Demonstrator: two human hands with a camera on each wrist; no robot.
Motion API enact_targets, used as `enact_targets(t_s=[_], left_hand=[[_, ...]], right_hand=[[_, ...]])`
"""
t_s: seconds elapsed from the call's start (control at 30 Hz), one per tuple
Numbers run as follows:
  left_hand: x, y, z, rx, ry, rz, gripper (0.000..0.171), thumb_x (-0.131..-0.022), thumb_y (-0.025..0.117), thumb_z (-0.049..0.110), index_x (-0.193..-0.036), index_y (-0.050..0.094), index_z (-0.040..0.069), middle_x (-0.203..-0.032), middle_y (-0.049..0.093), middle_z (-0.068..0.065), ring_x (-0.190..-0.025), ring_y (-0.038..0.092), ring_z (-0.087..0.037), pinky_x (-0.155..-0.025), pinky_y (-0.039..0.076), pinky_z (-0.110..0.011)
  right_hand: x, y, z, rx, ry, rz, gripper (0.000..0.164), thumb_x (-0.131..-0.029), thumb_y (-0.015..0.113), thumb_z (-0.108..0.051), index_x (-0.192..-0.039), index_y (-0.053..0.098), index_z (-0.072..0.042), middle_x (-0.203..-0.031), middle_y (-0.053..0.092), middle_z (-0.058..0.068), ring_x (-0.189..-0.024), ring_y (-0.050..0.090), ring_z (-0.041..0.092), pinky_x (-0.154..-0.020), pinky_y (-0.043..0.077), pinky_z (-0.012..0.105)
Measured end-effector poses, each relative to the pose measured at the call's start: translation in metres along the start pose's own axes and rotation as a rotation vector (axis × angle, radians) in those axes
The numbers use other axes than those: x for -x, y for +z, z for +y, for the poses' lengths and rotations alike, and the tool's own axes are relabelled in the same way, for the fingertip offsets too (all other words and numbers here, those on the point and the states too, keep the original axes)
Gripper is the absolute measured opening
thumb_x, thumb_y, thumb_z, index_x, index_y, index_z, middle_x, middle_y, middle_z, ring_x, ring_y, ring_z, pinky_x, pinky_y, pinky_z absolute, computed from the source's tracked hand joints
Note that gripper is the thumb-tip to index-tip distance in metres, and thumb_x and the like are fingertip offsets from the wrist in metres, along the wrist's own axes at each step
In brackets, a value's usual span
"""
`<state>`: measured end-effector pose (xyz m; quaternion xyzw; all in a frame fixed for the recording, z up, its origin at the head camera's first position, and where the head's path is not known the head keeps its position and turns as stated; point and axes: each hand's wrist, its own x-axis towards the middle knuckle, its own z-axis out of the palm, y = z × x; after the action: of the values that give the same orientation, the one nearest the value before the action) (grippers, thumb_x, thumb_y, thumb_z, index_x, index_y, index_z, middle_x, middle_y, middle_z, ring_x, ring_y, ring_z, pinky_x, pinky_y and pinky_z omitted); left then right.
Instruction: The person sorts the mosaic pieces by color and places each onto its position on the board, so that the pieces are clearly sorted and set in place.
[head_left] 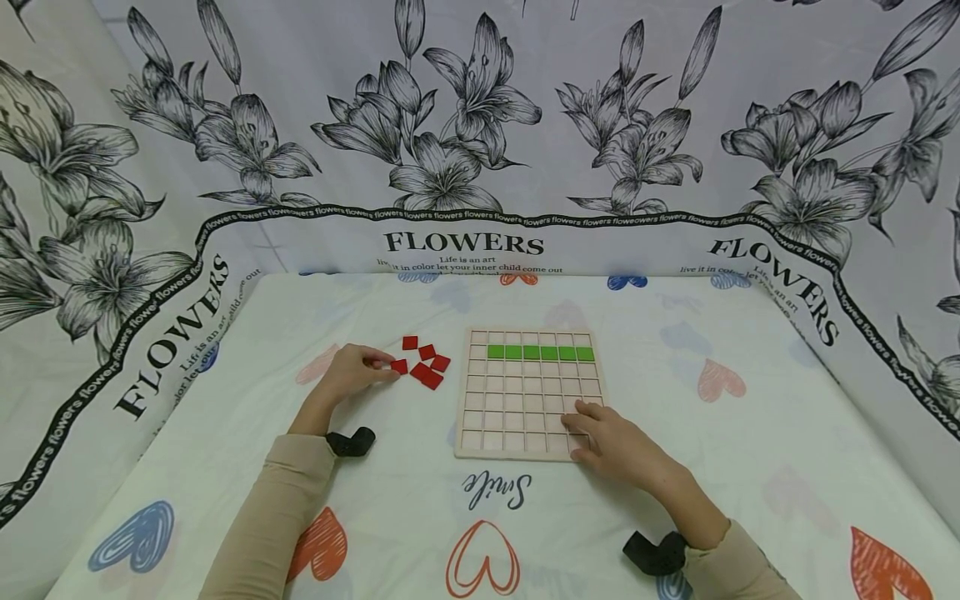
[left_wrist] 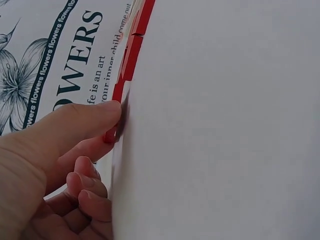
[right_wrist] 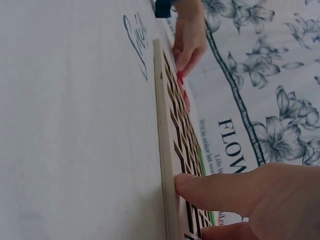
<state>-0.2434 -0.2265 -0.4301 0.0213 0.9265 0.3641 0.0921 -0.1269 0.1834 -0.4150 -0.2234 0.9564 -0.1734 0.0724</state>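
My left hand (head_left: 347, 373) is at the left of the board, thumb and forefinger pinching a red square tile (head_left: 399, 367). In the left wrist view that tile (left_wrist: 109, 136) shows between thumb and forefinger, while the other fingers curl below. Several more red tiles (head_left: 427, 377) lie loosely grouped just beyond the fingertips. A wooden grid board (head_left: 495, 385) lies flat, with a row of green tiles (head_left: 531, 352) in its second row from the far edge. My right hand (head_left: 626, 446) rests on the board's near right corner, the thumb (right_wrist: 192, 187) on its front rim.
A white tablecloth (head_left: 405, 517) with hearts and the word "Smile" covers the table. Behind it and at both sides hang white curtains (head_left: 480, 192) with black flower prints. A black strap piece (head_left: 351, 442) sits at the left wrist, another (head_left: 656, 553) at the right.
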Motion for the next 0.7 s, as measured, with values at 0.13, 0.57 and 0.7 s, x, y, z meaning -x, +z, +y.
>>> enact_targets(t_s=[0.13, 0.57, 0.7], left_hand=[[0.002, -0.001, 0.001, -0.015, 0.018, 0.013, 0.033, -0.081, 0.076, 0.024, -0.105, 0.072, 0.001, -0.075, 0.053, 0.002, -0.074, 0.043, -0.015, -0.064, 0.034, -0.025], [0.006, 0.001, 0.01, -0.037, 0.088, 0.034, 0.031, -0.083, 0.074, 0.023, -0.106, 0.072, 0.003, -0.077, 0.053, -0.002, -0.077, 0.045, -0.017, -0.064, 0.036, -0.024], [0.006, 0.004, 0.016, -0.028, 0.068, 0.022, 0.032, -0.083, 0.074, 0.024, -0.109, 0.072, 0.004, -0.08, 0.053, -0.003, -0.078, 0.046, -0.018, -0.063, 0.036, -0.024]], right_hand=[[0.0, 0.001, 0.0, 0.0, 0.001, 0.005, 0.045, -0.088, 0.069, -0.02, -0.13, 0.059, -0.008, -0.141, 0.05, 0.024, -0.129, 0.049, 0.044, -0.099, 0.046, 0.054], [0.0, 0.001, -0.002, -0.003, 0.003, 0.004, 0.045, -0.088, 0.068, -0.02, -0.13, 0.059, -0.007, -0.141, 0.05, 0.024, -0.13, 0.049, 0.044, -0.101, 0.045, 0.054], [0.0, -0.001, -0.002, 0.004, 0.0, 0.005, 0.044, -0.088, 0.068, -0.02, -0.13, 0.059, -0.007, -0.14, 0.051, 0.025, -0.129, 0.049, 0.044, -0.1, 0.045, 0.055]])
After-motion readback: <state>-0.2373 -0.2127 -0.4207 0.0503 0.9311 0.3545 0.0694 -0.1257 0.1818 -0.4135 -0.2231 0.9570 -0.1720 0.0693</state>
